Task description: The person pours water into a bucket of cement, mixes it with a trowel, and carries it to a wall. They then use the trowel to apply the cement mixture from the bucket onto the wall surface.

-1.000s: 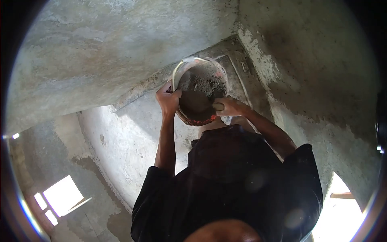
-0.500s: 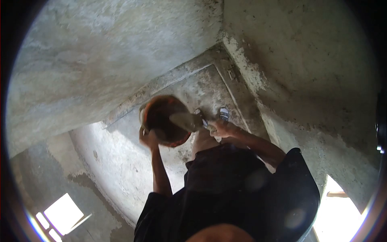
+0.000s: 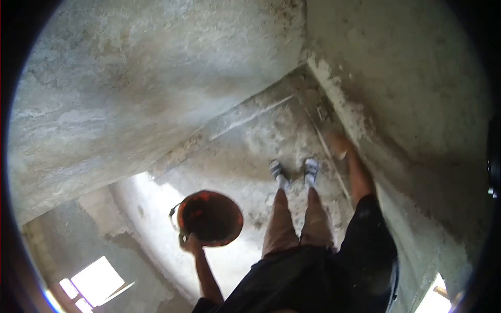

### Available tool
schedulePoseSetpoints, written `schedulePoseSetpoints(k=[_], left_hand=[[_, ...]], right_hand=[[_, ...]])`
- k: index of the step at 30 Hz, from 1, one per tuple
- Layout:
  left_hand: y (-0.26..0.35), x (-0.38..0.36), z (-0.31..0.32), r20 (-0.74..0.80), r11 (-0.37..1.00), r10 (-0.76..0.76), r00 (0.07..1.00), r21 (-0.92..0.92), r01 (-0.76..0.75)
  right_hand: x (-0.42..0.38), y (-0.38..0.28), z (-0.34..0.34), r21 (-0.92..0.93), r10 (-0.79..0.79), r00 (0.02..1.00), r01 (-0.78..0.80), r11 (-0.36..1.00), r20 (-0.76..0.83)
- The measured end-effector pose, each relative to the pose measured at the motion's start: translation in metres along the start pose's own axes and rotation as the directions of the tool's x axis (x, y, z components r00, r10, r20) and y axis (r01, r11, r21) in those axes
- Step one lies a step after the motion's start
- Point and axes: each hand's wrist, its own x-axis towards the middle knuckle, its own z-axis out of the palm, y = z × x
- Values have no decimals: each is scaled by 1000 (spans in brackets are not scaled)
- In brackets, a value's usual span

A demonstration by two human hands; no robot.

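My left hand (image 3: 192, 243) grips the rim or handle side of an orange-red bucket (image 3: 211, 218), tilted so that its dark inside faces me. What lies inside is too dark to make out. My right hand (image 3: 340, 143) is stretched out low beside the right wall and smeared by motion. A pale bit of a trowel handle (image 3: 342, 155) shows at its lower edge; the blade is lost in the blur against the wall.
Rough plastered walls (image 3: 156, 78) meet in a corner ahead, with a raised ledge (image 3: 250, 112) along their foot. My sandalled feet (image 3: 311, 167) stand on the stained concrete floor (image 3: 255, 141). Bright openings (image 3: 99, 280) show at lower left and lower right.
My right hand has swung from the bucket, where it held the trowel over the opening, out to the right wall. The bucket has come lower in view, still in my left hand.
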Motion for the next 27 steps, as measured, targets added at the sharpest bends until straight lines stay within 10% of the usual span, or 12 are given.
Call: schedulePoseSetpoints(k=[1, 2, 4, 8, 11, 13, 17, 20, 23, 27], left_hand=[[9, 0, -1, 33, 977, -205, 978, 69, 202], [26, -6, 1, 40, 990, -128, 991, 69, 125], [32, -8, 13, 103, 970, -164, 981, -164, 179], [50, -5, 34, 124, 996, -42, 991, -69, 50], [37, 0, 71, 85, 900, 136, 987, -428, -87], [86, -19, 65, 101, 870, 181, 978, -480, -111], [167, -29, 61, 21, 847, 378, 925, -411, -337], [218, -35, 47, 87, 829, 486, 870, -363, -426], [247, -40, 45, 245, 771, 472, 847, -581, -262], [274, -48, 32, 251, 725, 533, 808, -627, -283]], right_hand=[[-31, -55, 0, 116, 171, 944, -144, 983, -283], [-59, -89, 0, -196, -182, 910, 114, 974, -373], [-133, -123, 50, -250, -244, 932, 178, 952, -269], [-238, -121, 170, -481, -338, 941, 304, 822, 15], [-242, -85, 202, -481, -292, 932, 362, 799, 217], [-220, -37, 211, -735, -513, 830, 486, 473, 219], [-201, 17, 211, -927, -589, 767, 368, 77, 256], [-218, 4, 228, -887, -636, 707, 456, 77, 308], [-226, -8, 251, -945, -803, 517, 282, -166, 295], [-204, -10, 246, -951, -748, 592, 127, -281, 300]])
